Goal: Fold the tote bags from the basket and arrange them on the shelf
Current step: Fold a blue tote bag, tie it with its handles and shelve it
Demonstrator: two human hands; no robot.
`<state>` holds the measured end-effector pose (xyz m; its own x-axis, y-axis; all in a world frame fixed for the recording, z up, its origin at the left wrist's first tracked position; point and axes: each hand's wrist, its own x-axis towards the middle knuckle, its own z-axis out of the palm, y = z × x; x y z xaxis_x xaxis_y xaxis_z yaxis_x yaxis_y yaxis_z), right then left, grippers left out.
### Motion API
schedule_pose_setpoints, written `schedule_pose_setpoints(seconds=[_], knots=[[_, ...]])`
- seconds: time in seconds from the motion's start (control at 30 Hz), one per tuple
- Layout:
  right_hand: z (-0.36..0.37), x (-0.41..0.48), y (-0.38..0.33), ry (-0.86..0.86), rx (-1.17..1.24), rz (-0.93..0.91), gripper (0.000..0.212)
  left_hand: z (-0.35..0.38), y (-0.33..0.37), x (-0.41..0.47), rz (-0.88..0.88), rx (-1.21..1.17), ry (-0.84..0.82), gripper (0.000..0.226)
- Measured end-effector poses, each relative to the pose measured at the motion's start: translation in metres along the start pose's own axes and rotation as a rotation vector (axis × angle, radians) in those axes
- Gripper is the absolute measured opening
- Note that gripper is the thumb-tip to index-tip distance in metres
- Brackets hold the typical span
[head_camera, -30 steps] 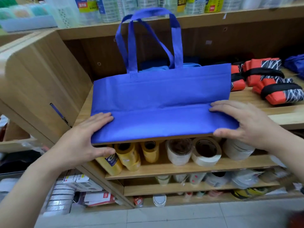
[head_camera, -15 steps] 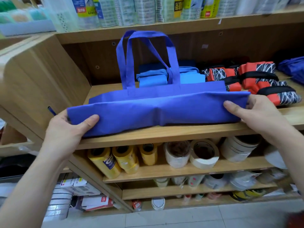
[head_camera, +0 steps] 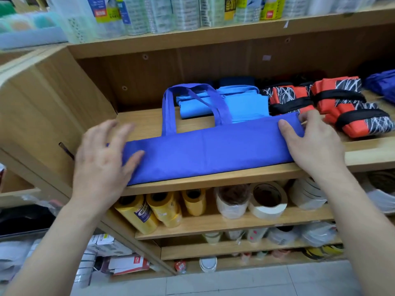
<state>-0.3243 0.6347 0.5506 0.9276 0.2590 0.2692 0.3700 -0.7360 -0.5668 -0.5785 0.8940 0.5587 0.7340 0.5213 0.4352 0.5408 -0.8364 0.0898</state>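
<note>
We see the blue tote bag point(head_camera: 213, 150), folded to a long strip, flat on the shelf point(head_camera: 213, 181) between both hands. Left hand point(head_camera: 102, 159) is blurred, fingers spread, resting on its left end. Right hand point(head_camera: 310, 144) pinches the right end, thumb on top. Handles point(head_camera: 168, 110) lie beyond the hands, orange pouches point(head_camera: 342, 110) just past the right hand.

Blue tote bag point(head_camera: 209, 150) now lies flat, folded narrower; handles point(head_camera: 168, 110) dropped beyond the fingers; left hand point(head_camera: 100, 163) released, fingers spread.
</note>
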Motion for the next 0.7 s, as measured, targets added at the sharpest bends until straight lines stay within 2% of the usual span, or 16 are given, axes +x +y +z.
schedule_pose_setpoints(seconds=[0.07,0.1,0.13,0.33,0.43,0.53,0.6,0.7], knots=[[-0.002,0.001,-0.001,-0.021,0.135,0.03,0.044,0.0,0.002,0.003,0.163,-0.059,-0.325,0.068],[-0.004,0.0,-0.001,-0.026,0.206,0.038,0.044,0.002,0.004,0.002,0.182,-0.056,-0.446,0.073],[-0.005,0.0,0.0,-0.026,0.264,0.037,0.044,0.004,0.005,0.0,0.18,-0.03,-0.5,0.074],[-0.031,0.007,-0.009,-0.036,0.44,-0.182,0.068,-0.005,0.014,-0.004,0.162,0.076,-0.46,0.063],[-0.049,0.016,-0.026,-0.114,0.566,-0.369,0.086,-0.017,0.02,-0.001,0.218,0.081,-0.46,0.038],[-0.068,0.023,-0.051,-0.202,0.666,-0.567,0.093,-0.029,0.039,0.009,0.25,-0.326,-0.342,0.021],[-0.074,0.028,-0.071,-0.234,0.701,-0.668,0.093,-0.029,0.054,0.018,0.17,-0.588,-0.35,0.02],[-0.068,0.038,-0.098,-0.172,0.704,-0.747,0.087,-0.016,0.064,0.027,0.143,-0.776,-0.253,0.028]])
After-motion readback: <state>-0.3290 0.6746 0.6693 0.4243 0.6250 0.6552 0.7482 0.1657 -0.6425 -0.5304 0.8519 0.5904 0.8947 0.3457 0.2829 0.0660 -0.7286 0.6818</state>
